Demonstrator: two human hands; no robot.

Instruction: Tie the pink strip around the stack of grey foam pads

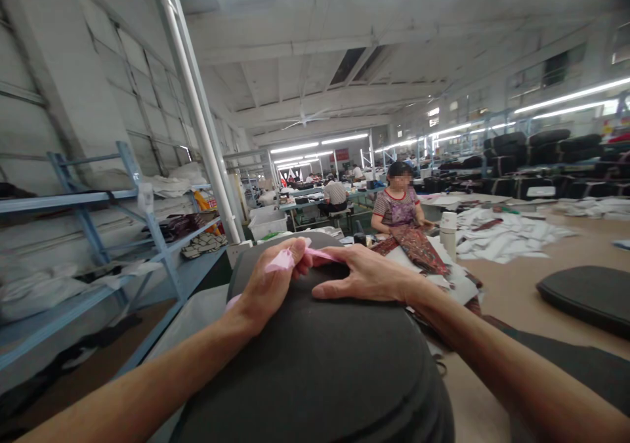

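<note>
On the rounded top of the dark grey padded panel (315, 364), near its far edge, both hands meet over a pink strip (295, 258). The left hand (268, 289) pinches one end between thumb and fingers; the right hand (367, 275) grasps the other end, its fingers lying flat on the panel. Beyond, a seated co-worker (399, 207) faces a worktop (512, 285) strewn with white sheets (497, 233).

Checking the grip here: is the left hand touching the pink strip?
Touching. The head view shows the left hand pinching the pink strip between thumb and fingers above the dark grey cushion, no gap visible.
</note>
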